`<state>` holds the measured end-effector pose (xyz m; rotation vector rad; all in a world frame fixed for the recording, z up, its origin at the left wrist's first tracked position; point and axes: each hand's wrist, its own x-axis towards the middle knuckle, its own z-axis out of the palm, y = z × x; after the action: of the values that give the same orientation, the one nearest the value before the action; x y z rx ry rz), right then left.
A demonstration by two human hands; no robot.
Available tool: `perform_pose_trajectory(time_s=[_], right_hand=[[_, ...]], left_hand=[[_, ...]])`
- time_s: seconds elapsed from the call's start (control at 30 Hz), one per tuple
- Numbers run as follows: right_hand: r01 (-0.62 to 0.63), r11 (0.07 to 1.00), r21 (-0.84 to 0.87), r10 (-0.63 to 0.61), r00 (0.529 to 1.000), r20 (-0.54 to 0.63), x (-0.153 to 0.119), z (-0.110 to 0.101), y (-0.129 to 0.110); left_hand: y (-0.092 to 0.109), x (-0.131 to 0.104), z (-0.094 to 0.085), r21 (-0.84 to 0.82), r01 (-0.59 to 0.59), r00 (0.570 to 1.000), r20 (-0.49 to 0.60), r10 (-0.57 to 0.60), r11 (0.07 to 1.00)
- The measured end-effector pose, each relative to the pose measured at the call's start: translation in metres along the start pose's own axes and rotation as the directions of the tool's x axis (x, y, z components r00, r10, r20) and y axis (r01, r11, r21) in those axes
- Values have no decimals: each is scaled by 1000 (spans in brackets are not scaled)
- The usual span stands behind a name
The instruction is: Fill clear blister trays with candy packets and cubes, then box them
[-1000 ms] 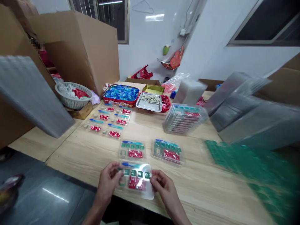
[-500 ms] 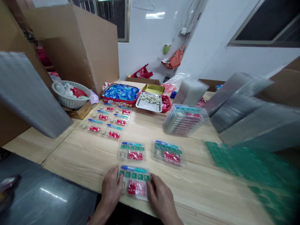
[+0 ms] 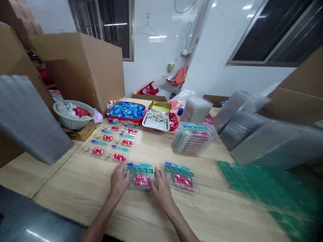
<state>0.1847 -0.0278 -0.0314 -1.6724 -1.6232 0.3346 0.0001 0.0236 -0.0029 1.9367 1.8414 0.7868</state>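
Observation:
Between my two hands is a clear plastic blister tray [image 3: 139,175] with a blue pen, a row of green squares and a red patterned packet. My left hand [image 3: 120,180] grips its left edge. Fingers of my right hand [image 3: 160,187] hold the right edge, and the thumb lies by the red packet. Just right of that hand lies a similar filled tray [image 3: 180,177]. Whether another tray sits beneath the held one, I cannot tell.
Rows of trays with pens and red packets [image 3: 119,157] lie at left. Behind are a tin of blue pens [image 3: 127,112], a metal tray of small pale pieces [image 3: 156,125] and a stack of filled trays [image 3: 193,139]. Green sheets [image 3: 262,188] and clear plastic stacks [image 3: 275,137] stand at right.
My hands have carried the tray away from the table's near edge to where another tray lay. Only one tray shows at that spot now. The view has tilted up.

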Motion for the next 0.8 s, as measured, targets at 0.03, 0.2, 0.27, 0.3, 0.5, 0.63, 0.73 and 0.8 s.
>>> perform_pose_trajectory(time_s=[0.03,0.2,0.27,0.3,0.5,0.63,0.73,0.8], right_hand=[[-8,1000,-7,8,1000,2,1,9,5],[-62,997,46,62,998,5,-23,38,14],[-72,994,78,72,997,5,-37,35,10],[-66,994,87,67,998,-5,-41,30,9],[-83,996,46,90,977,-194,-29,-45,21],[-215,977,7,210,946,-247,0,-98,55],[-326,945,-20,316,927,-201,10,-110,79],[-363,932,-10,355,915,-195,10,-110,88]], left_hand=[[-1,5,5,17,4,1000,20,-4,1000],[-10,-6,16,-27,96,990,102,-92,995],[-12,-17,15,-91,150,985,99,-141,985],[-10,-21,14,-126,157,986,83,-148,979],[57,-9,28,-313,-18,998,47,34,950],[121,11,58,-244,-83,970,201,134,966],[141,17,76,-118,-143,934,312,173,983],[140,18,84,-119,-156,923,337,188,981]])
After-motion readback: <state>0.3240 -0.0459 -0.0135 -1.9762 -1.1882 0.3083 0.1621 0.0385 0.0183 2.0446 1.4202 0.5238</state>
